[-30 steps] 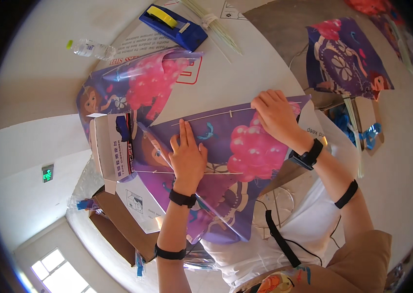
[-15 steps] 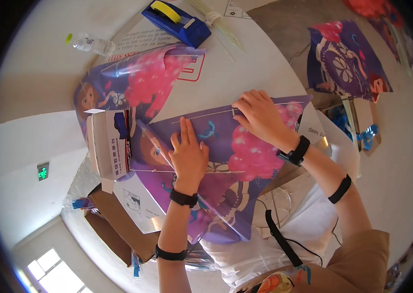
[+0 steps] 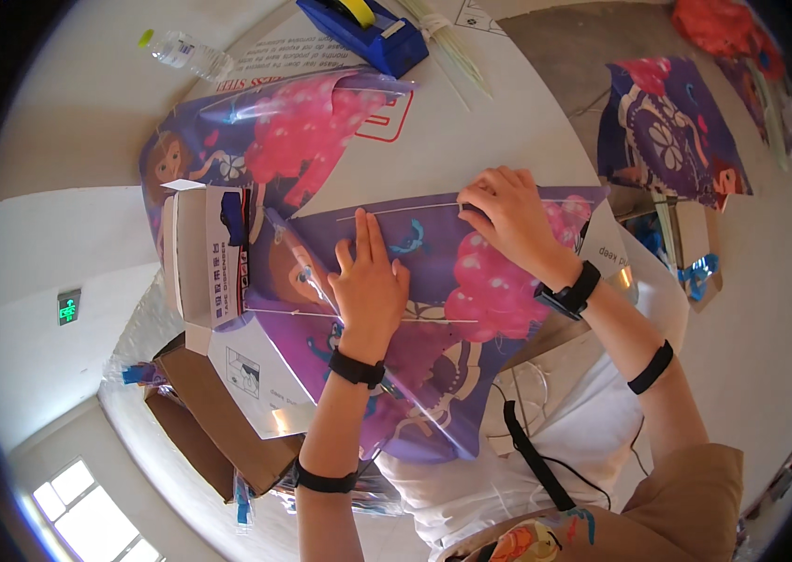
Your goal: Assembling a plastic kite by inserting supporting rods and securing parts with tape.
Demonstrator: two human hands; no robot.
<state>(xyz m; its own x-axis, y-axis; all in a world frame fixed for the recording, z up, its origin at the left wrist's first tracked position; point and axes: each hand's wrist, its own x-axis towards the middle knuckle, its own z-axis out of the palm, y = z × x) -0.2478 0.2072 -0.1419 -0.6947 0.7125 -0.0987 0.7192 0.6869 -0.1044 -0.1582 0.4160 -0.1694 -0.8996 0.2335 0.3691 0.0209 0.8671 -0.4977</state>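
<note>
A purple plastic kite sheet [image 3: 433, 272], printed with pink balloons and a cartoon figure, lies spread before me. Along its far edge runs a thin white rod [image 3: 405, 212], and a second rod [image 3: 302, 312] crosses its middle. My left hand [image 3: 370, 286] rests flat on the sheet between the rods, index and middle fingers stretched toward the far one. My right hand [image 3: 508, 220] has its fingers curled and pressed together over the far rod at the sheet's edge; whatever they pinch is hidden.
Beyond the sheet stand a blue tape dispenser [image 3: 387, 42] with yellow tape, a bundle of thin rods [image 3: 457, 56] and a clear bottle [image 3: 188, 54]. Another printed sheet [image 3: 293, 131] lies far left, by an open white box [image 3: 192, 253]. A cardboard box [image 3: 227, 421] sits lower left.
My right hand's fingers have curled in further over the rod. The left hand keeps its place on the sheet. The whole view has shifted slightly.
</note>
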